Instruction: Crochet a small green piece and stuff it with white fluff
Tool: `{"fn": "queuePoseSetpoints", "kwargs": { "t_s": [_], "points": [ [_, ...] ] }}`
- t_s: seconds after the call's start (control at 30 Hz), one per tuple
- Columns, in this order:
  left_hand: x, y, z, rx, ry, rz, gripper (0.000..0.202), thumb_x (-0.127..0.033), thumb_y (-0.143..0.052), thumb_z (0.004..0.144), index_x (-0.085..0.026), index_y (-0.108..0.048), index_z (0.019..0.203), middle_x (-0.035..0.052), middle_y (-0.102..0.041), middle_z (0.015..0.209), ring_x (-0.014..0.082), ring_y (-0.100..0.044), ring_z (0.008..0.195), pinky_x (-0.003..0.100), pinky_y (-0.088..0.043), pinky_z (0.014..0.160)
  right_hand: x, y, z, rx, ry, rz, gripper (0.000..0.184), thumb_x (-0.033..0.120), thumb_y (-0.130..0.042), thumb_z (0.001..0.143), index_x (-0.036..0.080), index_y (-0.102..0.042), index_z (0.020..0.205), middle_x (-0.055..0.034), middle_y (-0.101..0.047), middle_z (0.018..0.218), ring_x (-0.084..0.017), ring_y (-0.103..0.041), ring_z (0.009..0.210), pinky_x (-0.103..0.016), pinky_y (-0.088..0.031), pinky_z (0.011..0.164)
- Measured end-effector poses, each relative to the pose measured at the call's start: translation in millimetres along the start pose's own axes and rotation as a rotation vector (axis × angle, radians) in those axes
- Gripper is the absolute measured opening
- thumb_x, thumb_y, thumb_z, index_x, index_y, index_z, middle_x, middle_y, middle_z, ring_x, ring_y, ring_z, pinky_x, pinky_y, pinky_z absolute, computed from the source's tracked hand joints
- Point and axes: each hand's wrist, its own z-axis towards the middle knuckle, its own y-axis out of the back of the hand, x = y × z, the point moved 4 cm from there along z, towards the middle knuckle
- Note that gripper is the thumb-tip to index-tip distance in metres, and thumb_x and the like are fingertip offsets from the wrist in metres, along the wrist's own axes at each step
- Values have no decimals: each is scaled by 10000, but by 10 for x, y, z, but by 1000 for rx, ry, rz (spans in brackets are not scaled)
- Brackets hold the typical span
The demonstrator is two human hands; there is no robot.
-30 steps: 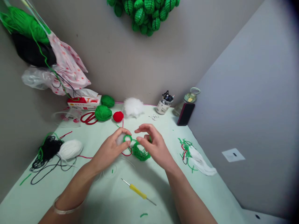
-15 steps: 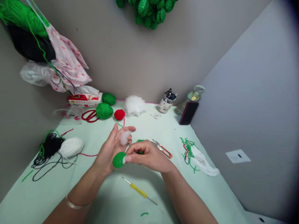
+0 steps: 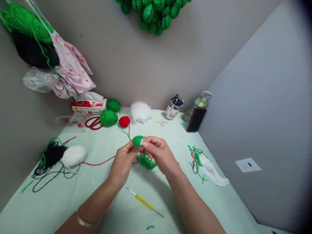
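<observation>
A small green crocheted pouch (image 3: pixel 137 141), rounded like an egg, is held up between both hands over the middle of the table. My left hand (image 3: pixel 122 162) grips it from the left with closed fingers. On its right side, my right hand (image 3: pixel 159 154) pinches the open end, where a bit of white stuffing (image 3: pixel 143 142) shows. How much stuffing is inside cannot be seen. Green netted yarn work (image 3: pixel 147 162) lies just below the hands. Nearer to me rests a crochet hook with a yellow handle (image 3: pixel 144 201).
White fluff (image 3: pixel 140 112), a red yarn ball (image 3: pixel 124 121) and green yarn balls (image 3: pixel 109 117) sit along the back. Red-handled scissors (image 3: pixel 94 123) lie beside them. White yarn (image 3: pixel 74 155) is at left; thread scraps (image 3: pixel 196 156) and a phone (image 3: pixel 196 119) are at right.
My left hand, earlier palm up with a tuft of stuffing, has closed on the green pouch. Both hands have moved up and away from me with it. The orange-handled snips are now mostly hidden.
</observation>
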Motion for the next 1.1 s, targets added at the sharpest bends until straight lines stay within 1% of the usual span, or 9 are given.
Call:
{"fn": "queuePoseSetpoints", "kwargs": {
  "t_s": [0.1, 0.2, 0.33, 0.47, 0.6, 0.73, 0.83, 1.03, 1.1],
  "points": [
    [-97, 145, 58, -81, -40, 9, 244, -354, -839, 793, -192, -744, 949, 26, -748, 892, 218, -687, 892, 335, -532, 840, -7, 57, 12, -26, -8, -23, 316, 495, -783, 807, 198, -692, 753, 77, -450, 496, -98, -400, 510, -268, -368, 584],
    [-255, 241, 62, -162, -88, -19, 325, -324, -846, 782, -245, -673, 1046, -24, -736, 897, 166, -684, 876, 287, -524, 846, 16, 138, 31, -178, 35, -156, 366, 521, -800, 768, 197, -650, 691, 68, -453, 519, -93, -374, 507, -257, -302, 523],
    [-393, 206, -8, -192, -142, 19, 291, -269, -866, 732, -235, -653, 928, -49, -683, 804, 122, -597, 758, 222, -477, 742, 38, 111, 16, -299, 119, -345, 431, 522, -763, 783, 207, -533, 598, 75, -369, 512, -84, -278, 511, -260, -215, 489],
    [-386, 115, -50, -152, -193, 171, 171, -276, -834, 742, -221, -707, 843, -20, -660, 828, 157, -587, 800, 258, -478, 751, 12, 10, -43, -263, 147, -460, 311, 422, -685, 846, 212, -549, 661, 69, -412, 535, -91, -315, 512, -260, -226, 494],
    [-400, 119, -34, -127, -299, 381, 99, -277, -784, 782, -216, -709, 802, 22, -648, 951, 209, -620, 931, 308, -495, 848, 31, -52, -116, -182, 184, -563, 249, 362, -608, 928, 215, -562, 731, 61, -450, 584, -100, -357, 536, -255, -269, 522],
    [-348, 155, 12, 17, -208, 316, 194, -336, -745, 853, -235, -609, 949, 63, -706, 1200, 241, -659, 1085, 345, -496, 929, 121, -92, -165, -87, 267, -685, 224, 324, -534, 996, 218, -583, 804, 44, -473, 649, -115, -381, 584, -263, -303, 572],
    [-299, 154, 28, 120, -143, 268, 236, -368, -725, 893, -243, -538, 967, 61, -728, 1190, 228, -682, 1044, 337, -500, 894, 172, -87, -170, -32, 264, -699, 225, 313, -530, 1000, 222, -572, 799, 44, -470, 652, -119, -382, 588, -268, -302, 582],
    [-275, 154, 48, -25, -188, 349, 280, -329, -768, 778, -232, -526, 881, 18, -667, 983, 201, -631, 898, 310, -489, 790, 157, -98, -168, -31, 167, -659, 239, 300, -526, 992, 223, -544, 767, 63, -430, 609, -113, -371, 569, -264, -292, 579],
    [-270, 140, 48, -66, -205, 374, 256, -284, -762, 747, -227, -559, 893, 4, -629, 932, 204, -608, 894, 317, -476, 809, 123, -150, -186, -38, 148, -663, 263, 299, -524, 990, 223, -521, 738, 62, -423, 604, -113, -372, 572, -265, -291, 584]
  ]
}}
